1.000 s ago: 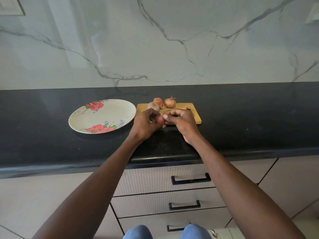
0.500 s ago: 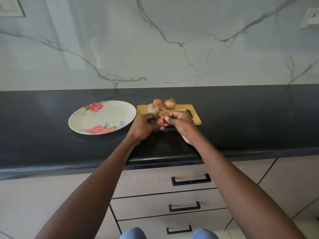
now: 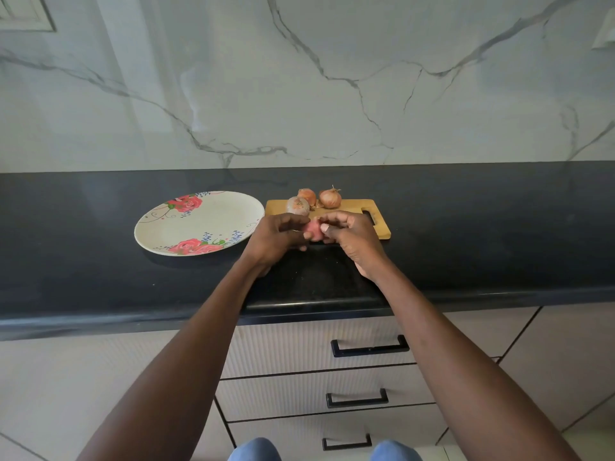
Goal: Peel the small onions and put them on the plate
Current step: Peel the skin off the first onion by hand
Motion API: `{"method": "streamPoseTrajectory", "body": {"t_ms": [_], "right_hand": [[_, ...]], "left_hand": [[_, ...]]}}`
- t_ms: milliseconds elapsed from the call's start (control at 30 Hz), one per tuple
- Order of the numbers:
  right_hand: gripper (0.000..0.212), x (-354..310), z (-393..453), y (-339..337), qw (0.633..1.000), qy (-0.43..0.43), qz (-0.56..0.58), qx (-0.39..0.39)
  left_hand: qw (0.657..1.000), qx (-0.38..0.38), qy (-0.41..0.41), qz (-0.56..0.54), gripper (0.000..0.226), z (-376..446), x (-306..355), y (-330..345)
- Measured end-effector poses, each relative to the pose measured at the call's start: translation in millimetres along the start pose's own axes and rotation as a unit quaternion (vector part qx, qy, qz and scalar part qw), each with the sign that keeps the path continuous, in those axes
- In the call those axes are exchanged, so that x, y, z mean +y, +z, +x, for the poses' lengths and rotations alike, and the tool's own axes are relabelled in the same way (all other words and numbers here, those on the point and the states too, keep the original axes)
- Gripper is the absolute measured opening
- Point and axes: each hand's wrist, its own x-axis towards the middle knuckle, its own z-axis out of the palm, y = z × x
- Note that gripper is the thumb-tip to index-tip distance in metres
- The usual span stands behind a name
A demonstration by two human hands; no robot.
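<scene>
Holding a pink, partly peeled onion between both hands, just over the near edge of the wooden cutting board. Gripping it from its left side with the curled fingers of the left hand; pinching it from its right side with the thumb and fingertips of the right hand. Lying just beyond the knuckles, three unpeeled onions on the board: one pale onion nearly touching the left hand, a second onion behind it, a third onion beyond the right hand. Sitting just left of the left hand on the black countertop, a flowered plate, carrying no onion. Showing below the wrists, pale drawers with black handles.
</scene>
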Motion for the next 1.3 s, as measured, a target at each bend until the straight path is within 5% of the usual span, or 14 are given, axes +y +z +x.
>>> {"method": "streamPoseTrajectory", "body": {"t_ms": [133,400,667,833,1300], "right_hand": [[0.024,1,0,-2,0.996,0.054,0.026,-0.062],[0.015,-1,-2,-3,0.996,0.040,0.076,-0.024],[0.021,-8,-7,0,0.996,0.034,0.052,-0.065],[0.030,-12,-11,3,0.996,0.020,0.031,-0.077],[0.024,-11,-10,4,0.998,0.025,0.000,-0.066]], "left_hand": [[0.999,0.037,0.006,-0.020,0.008,-2,0,-3],[0.999,-0.023,0.036,0.005,0.042,-2,-2,0],[0.995,-0.003,0.081,-0.058,0.017,-5,-1,3],[0.993,0.055,0.102,-0.025,0.027,-2,-6,3],[0.991,0.086,0.096,0.024,0.010,-3,-5,1]]}}
